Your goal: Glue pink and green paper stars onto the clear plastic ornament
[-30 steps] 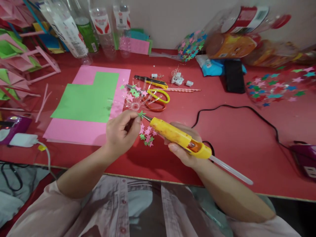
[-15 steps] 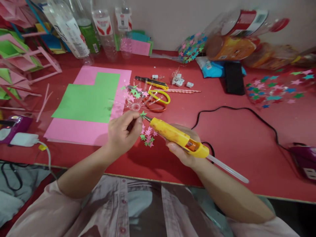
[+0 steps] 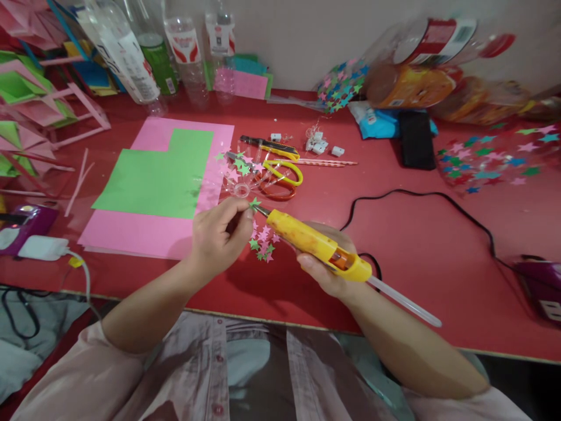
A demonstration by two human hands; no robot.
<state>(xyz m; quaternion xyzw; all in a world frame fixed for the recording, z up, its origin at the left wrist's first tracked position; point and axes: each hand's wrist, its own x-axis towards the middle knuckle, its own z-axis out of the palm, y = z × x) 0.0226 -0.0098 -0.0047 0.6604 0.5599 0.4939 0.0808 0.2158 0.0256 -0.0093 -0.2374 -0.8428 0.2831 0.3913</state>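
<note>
My left hand (image 3: 222,234) pinches a small green paper star (image 3: 255,202) between thumb and forefinger. Wrapped around a yellow hot glue gun (image 3: 307,237) is my right hand (image 3: 326,272). The gun's metal nozzle (image 3: 262,210) meets the star or comes very close to it; a clear glue stick (image 3: 405,300) juts from its back end. Below the nozzle lies a pile of pink and green stars (image 3: 263,241) on the red table. Just beyond my left hand sits a clear cut-plastic piece (image 3: 241,190) with pink and green stars on its strips.
Scissors (image 3: 284,172), a yellow cutter (image 3: 280,149) and small white pieces (image 3: 318,142) lie behind the hands. Green paper (image 3: 149,181) rests on pink sheets (image 3: 131,237) at left. A black cord (image 3: 438,196) crosses the right side. Bottles (image 3: 184,52) and a phone (image 3: 415,139) are further back.
</note>
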